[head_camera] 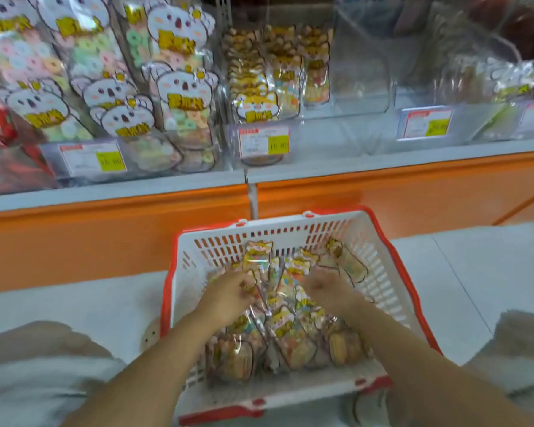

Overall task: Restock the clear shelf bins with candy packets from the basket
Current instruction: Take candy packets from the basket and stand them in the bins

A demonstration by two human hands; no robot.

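Packets [279,329] lie loose in the basket [379,263] on the floor [475,266], below the bins [363,75]. Left hand [228,291] is curled on a packet top. Right hand [327,288] is buried in the pile, grip too blurred to call. Risk: the film looks slick and the packets overlap, so a lifted bunch could snag neighbours or shed some before the shelf.

The basket [290,234] is crowded wall to wall with candy packets [290,337] and is left open only from above. Along the left end of the shelf [383,167] koala packets [179,87] are packed tight, with cat packets [256,87] pressed in beside them. Free room is seen in the clear bin [364,75] just right of those.
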